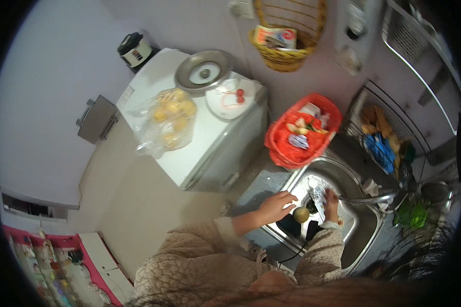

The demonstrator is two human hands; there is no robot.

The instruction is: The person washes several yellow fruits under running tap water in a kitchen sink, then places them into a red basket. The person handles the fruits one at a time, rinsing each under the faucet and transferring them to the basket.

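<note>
My left hand (278, 207) reaches over the near edge of the steel sink (365, 251) with its fingers apart. A round yellowish-brown thing (301, 215), perhaps a potato or a fruit, lies just beyond its fingertips; no clear contact shows. My right hand (331, 203) is inside the basin beside the faucet spout (368, 199). Next to its fingers is a bright, silvery streak (318, 197); whether this is running water or a shiny blade I cannot tell. The fingers of that hand are partly hidden. Dark things (313, 230) lie between my wrists.
A red plastic basket (272, 144) with peelings and wrappers stands beside the sink. On the white-topped cabinet (176, 169) are a bag of yellow round items (176, 115), a plate (224, 109) and a metal lid (182, 78). A wire rack (407, 124) stands behind the sink.
</note>
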